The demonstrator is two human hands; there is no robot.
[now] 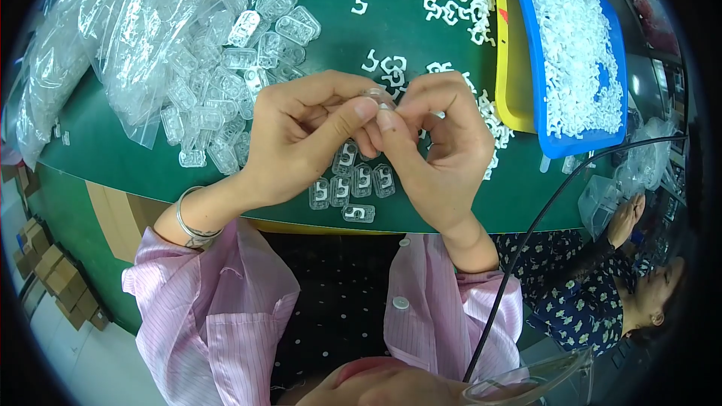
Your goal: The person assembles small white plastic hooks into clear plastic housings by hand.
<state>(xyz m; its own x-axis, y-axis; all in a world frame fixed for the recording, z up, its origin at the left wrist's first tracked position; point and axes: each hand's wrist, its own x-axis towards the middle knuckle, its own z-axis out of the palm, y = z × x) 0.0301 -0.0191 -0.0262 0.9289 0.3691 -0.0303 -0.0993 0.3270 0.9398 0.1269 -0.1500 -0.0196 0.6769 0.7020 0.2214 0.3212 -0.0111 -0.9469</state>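
Note:
Both hands meet above the green table [331, 53], fingertips together. My left hand [297, 135] pinches a small clear plastic case [374, 92]. Against it, my right hand [444, 146] holds a small white hook-shaped clip [386, 107] between thumb and fingers, mostly hidden by them. Just below my hands lie several clear cases with white clips inside, among them one case [359, 213] lying sideways near the table's edge. Left of my left hand is a heap of clear cases [218, 105]. Loose white clips [393, 70] are scattered beyond my fingers.
Large clear plastic bags [143, 45] cover the far left. A blue tray [538, 105] full of white clips rests on a yellow tray [515, 116] at right. A black cable [541, 214] crosses the right side. Beside it another person [579, 286] sits. Cardboard boxes [64, 286] stand on the floor.

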